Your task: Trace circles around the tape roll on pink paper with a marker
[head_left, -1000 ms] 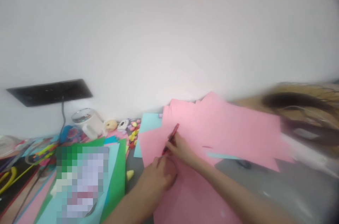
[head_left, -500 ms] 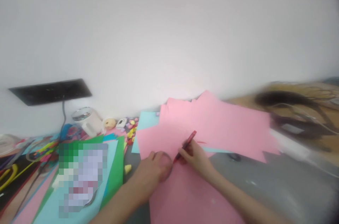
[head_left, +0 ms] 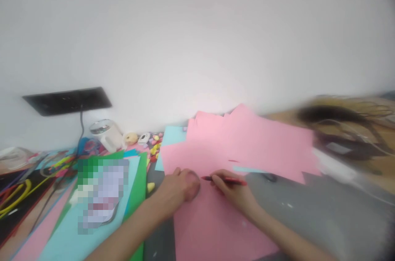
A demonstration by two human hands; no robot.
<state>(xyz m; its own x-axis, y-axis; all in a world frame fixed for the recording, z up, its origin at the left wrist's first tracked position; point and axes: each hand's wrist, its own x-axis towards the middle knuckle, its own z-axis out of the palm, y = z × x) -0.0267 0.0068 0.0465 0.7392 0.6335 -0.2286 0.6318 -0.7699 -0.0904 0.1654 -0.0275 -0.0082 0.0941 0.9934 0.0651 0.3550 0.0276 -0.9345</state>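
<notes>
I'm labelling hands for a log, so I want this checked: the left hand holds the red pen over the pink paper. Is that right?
The side is wrong: the head view shows the right hand holding the red pen over the pink paper.

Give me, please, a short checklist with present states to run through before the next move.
1. Left hand on the round object: ok, it rests there.
2. Right hand holding the red pen: ok.
3. Pen tip touching the paper: cannot tell; it is close to the round object's right edge.
4. Pink sheet beneath both hands: ok.
5. Yellow piece off that sheet: ok, it lies to the left.
6. Pink sheets behind stacked evenly: not ok, their edges are uneven.
</notes>
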